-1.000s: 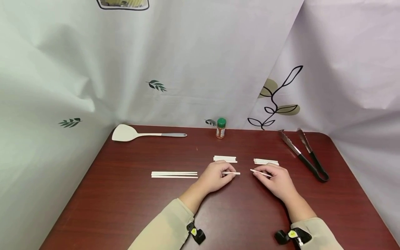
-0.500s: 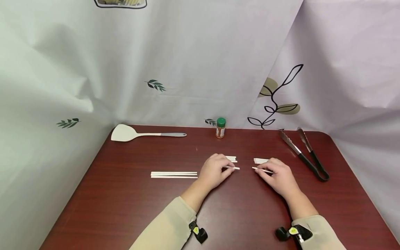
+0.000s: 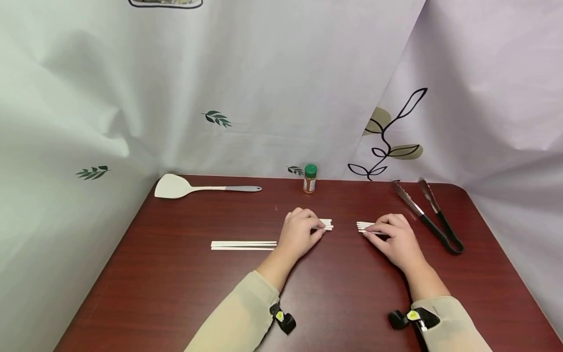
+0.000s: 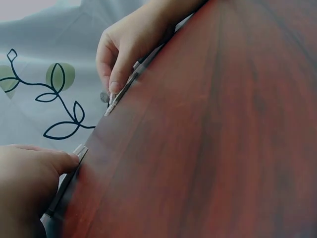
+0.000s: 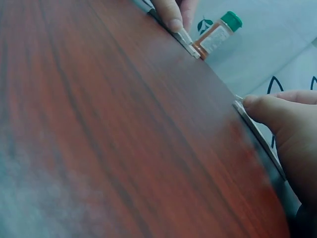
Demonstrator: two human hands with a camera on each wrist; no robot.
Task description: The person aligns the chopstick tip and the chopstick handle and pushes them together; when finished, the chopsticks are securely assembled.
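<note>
1. The person's left hand, just right of the frame's centre, pinches a slender white straight stick between thumb and fingers; its bare tip pokes out toward the right.
2. Beside that stick, a row of slender white sticks lies on the worktop, which is dark red-brown with a wood grain; the knuckles hide much of this row.
3. The person's right hand, right of the frame's centre, pinches another slender white stick near its left end; a second row of white sticks lies right beside it, mostly covered by the fingers; whether either pinched stick touches its row, I can't tell.
4. A gap of bare wood parts the two rows; left of centre a third, longer-looking group of white sticks lies level, its right end close to the left wrist.
5. Along the far edge: a cream spatula with a grey handle end at centre left; a small upright jar with a green cap near the middle; spread metal tongs with black handles at the right.
6. Both beige sleeves come up from the bottom; white leaf-printed cloth hangs behind.
</note>
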